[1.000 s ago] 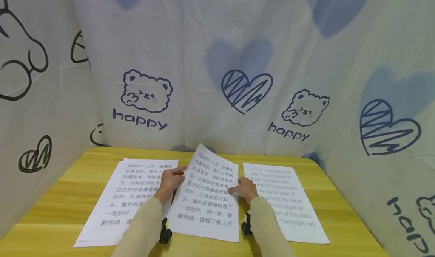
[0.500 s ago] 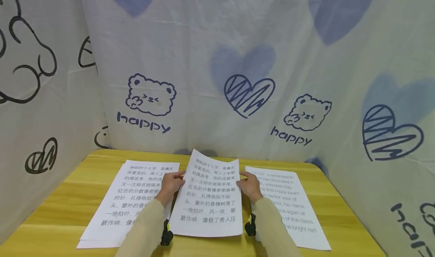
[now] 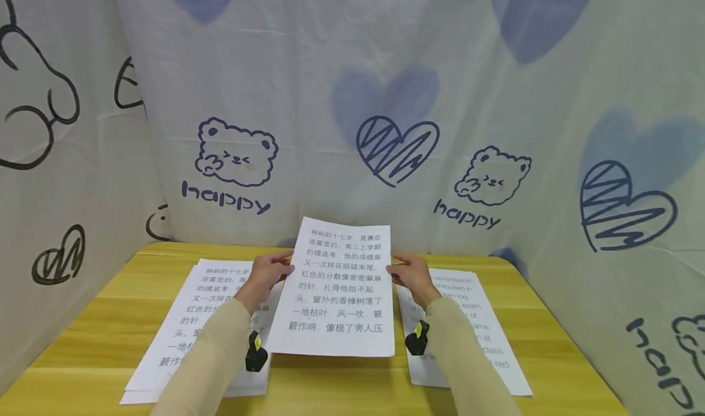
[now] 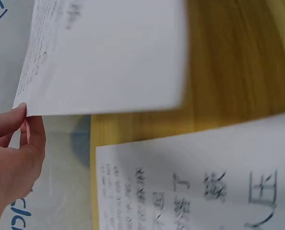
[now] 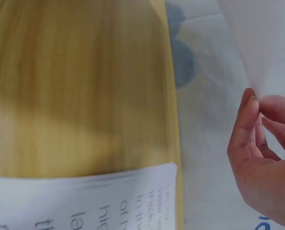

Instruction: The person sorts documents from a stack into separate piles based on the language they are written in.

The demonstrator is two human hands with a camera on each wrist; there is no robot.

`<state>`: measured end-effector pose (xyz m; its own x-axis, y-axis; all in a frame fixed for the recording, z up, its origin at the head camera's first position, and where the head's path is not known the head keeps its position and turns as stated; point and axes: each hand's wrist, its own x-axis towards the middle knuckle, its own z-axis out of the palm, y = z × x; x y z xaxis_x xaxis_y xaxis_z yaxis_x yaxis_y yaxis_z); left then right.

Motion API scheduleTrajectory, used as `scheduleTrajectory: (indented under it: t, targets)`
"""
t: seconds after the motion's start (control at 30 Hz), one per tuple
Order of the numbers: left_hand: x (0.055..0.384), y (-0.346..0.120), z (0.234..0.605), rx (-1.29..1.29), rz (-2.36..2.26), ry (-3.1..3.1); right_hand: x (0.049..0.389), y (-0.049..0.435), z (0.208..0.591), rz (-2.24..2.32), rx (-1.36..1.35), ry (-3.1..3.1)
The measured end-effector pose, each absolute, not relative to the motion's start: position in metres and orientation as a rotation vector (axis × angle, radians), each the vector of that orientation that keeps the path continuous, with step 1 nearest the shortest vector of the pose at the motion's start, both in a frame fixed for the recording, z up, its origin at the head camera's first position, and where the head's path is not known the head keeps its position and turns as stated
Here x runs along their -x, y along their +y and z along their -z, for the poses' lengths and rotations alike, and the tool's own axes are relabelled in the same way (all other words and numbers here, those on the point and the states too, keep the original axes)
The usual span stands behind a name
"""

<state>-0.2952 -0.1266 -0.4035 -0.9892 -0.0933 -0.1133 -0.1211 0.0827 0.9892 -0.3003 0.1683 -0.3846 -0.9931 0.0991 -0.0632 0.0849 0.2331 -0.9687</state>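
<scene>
A sheet of paper (image 3: 338,287) printed with Chinese text is held up over the middle of the table, its top tipped back. My left hand (image 3: 267,278) pinches its left edge between thumb and fingers; the left wrist view shows the thumb (image 4: 20,112) on the printed side. On the opposite edge my right hand (image 3: 413,275) pinches the paper the same way, and in the right wrist view the sheet (image 5: 257,43) rises from the fingertips. Below the left forearm lies a stack of Chinese-text sheets (image 3: 160,355); beneath the right forearm, a stack of English-text sheets (image 3: 484,324).
Both stacks lie on a yellow wood-grain table (image 3: 330,385), its bare wood showing between them. A pale curtain (image 3: 314,98) with bears and hearts hangs behind and along both sides. A black device (image 3: 256,353) is strapped at each wrist.
Both hands have raised the Chinese-text sheet off the table and straightened it. The right hand has shifted from over the sheet's face to its right edge. The two stacks stay put.
</scene>
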Motion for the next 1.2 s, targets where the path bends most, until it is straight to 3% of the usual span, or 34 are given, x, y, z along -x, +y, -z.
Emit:
scheduleTrajectory:
  t: [0.57,1.0,1.2]
  targets:
    - [0.292,-0.192,0.374,0.228,-1.992,2.450,0.308,0.102,0.362,-2.025,0.118,-2.427]
    - [0.303,-0.295,0.431,0.286,-1.792,2.570,0.295,0.019,0.397,-2.095,0.153,-2.365]
    - [0.287,-0.302,0.437,0.418,-1.652,2.644,0.291,-0.006,0.417,-2.020,0.171,-2.387]
